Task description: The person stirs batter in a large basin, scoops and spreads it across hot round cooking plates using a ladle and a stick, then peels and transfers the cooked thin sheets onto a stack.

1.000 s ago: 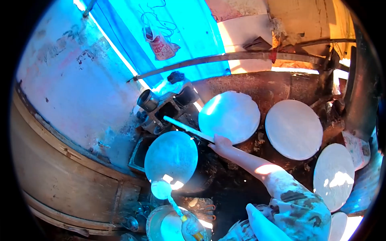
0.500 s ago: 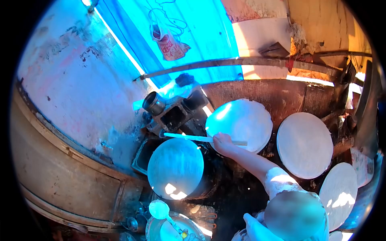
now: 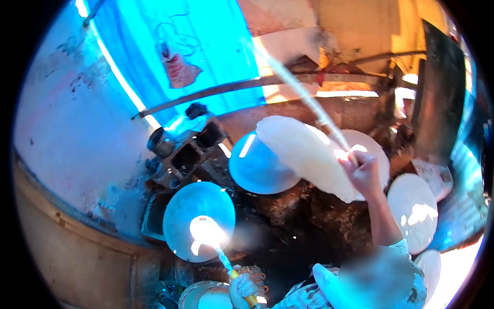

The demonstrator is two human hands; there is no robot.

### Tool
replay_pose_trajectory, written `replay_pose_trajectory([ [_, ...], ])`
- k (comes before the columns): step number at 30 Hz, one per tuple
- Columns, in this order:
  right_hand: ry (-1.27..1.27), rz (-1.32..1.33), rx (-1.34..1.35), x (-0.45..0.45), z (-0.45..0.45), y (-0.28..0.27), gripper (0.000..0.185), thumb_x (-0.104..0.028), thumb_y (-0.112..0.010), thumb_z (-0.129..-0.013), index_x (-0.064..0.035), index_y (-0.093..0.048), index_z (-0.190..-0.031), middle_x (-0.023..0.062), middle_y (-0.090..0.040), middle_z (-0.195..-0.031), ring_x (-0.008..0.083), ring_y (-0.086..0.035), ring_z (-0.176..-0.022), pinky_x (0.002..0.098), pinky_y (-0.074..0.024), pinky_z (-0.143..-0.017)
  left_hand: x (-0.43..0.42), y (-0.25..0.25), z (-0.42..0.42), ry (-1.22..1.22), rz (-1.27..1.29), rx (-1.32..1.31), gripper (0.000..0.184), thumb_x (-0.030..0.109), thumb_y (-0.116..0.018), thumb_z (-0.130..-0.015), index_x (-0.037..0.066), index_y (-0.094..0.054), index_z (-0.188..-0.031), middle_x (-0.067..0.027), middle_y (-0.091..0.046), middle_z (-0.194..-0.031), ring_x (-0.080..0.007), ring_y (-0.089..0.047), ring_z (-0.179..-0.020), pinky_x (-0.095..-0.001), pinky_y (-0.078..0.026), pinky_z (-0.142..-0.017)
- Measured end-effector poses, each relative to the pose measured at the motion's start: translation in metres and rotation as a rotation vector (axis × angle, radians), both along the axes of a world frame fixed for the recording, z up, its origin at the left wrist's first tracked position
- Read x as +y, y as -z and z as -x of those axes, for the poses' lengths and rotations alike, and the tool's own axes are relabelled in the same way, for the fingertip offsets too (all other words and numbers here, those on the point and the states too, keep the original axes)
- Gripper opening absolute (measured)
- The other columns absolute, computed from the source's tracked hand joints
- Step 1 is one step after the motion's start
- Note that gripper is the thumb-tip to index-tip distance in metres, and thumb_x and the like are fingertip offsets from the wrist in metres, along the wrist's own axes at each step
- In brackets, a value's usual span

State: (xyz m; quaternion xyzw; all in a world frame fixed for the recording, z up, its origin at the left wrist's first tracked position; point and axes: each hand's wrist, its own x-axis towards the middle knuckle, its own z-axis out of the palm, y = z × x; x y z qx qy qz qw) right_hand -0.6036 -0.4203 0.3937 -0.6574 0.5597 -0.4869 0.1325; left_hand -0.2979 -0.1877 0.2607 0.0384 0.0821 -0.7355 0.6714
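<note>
Right hand (image 3: 363, 172): grip clenched on long pale stick (image 3: 309, 100); thin white sheet (image 3: 309, 152), newly lifted, partly baring blue-lit round plate (image 3: 257, 175). Left hand (image 3: 243, 288): grip clenched on yellow-handled ladle (image 3: 225, 259).

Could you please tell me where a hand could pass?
The dark patch looks free, bordered by the blue-lit round plate and patterned cloth garment, though its depth is unclear. It is crowded beyond, where the right hand holds a long pale stick near a thin white sheet, and around the left hand and its pale round ladle.

Stained wall (image 3: 67, 134) beside blue sheeting (image 3: 221, 46)
</note>
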Motion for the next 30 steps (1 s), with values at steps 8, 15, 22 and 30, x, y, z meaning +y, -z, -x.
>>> replay_pose_trajectory([
  [8,0.207,-0.169,0.315,0.164,0.100,-0.002,0.009,-0.010,-0.059,-0.066,-0.0019,-0.060,-0.069,0.0158,-0.056,-0.065,0.0316,-0.057,-0.064,0.0407,-0.0435,-0.059,-0.033,0.004,0.028,0.505,-0.009,0.092,0.027,0.008,-0.034,-0.091,0.005,-0.041,-0.117,-0.0005,-0.036,-0.058,-0.0047,-0.036,-0.040,-0.0190,-0.036,-0.040],
  [15,0.648,-0.472,0.375,0.324,0.182,0.068,0.010,-0.009,-0.056,-0.067,-0.0027,-0.061,-0.072,0.0143,-0.059,-0.076,0.0322,-0.058,-0.075,0.0401,-0.0463,-0.066,-0.035,-0.006,0.132,0.972,-0.036,0.109,0.026,0.010,-0.034,-0.091,0.000,-0.038,-0.115,-0.0006,-0.036,-0.055,-0.0060,-0.036,-0.039,-0.0198,-0.035,-0.038],
  [22,1.344,-0.103,-0.428,0.557,0.289,0.097,0.016,-0.017,-0.069,-0.071,-0.0016,-0.064,-0.069,-0.0023,-0.052,-0.053,0.0060,-0.045,-0.048,0.0234,-0.0377,-0.046,0.010,-0.020,0.263,1.313,-0.036,0.118,0.020,0.011,-0.033,-0.092,-0.001,-0.039,-0.107,-0.0001,-0.035,-0.054,-0.0062,-0.035,-0.039,-0.0200,-0.034,-0.037],
  [30,1.749,0.732,-1.124,0.816,0.273,0.216,0.013,-0.013,-0.065,-0.077,-0.0072,-0.060,-0.066,-0.0036,-0.051,-0.058,0.0044,-0.043,-0.046,0.0194,-0.0340,-0.043,0.083,-0.045,0.380,1.511,-0.029,0.154,0.017,0.012,-0.033,-0.093,-0.002,-0.040,-0.098,0.0005,-0.033,-0.052,-0.0064,-0.033,-0.039,-0.0203,-0.033,-0.037],
])
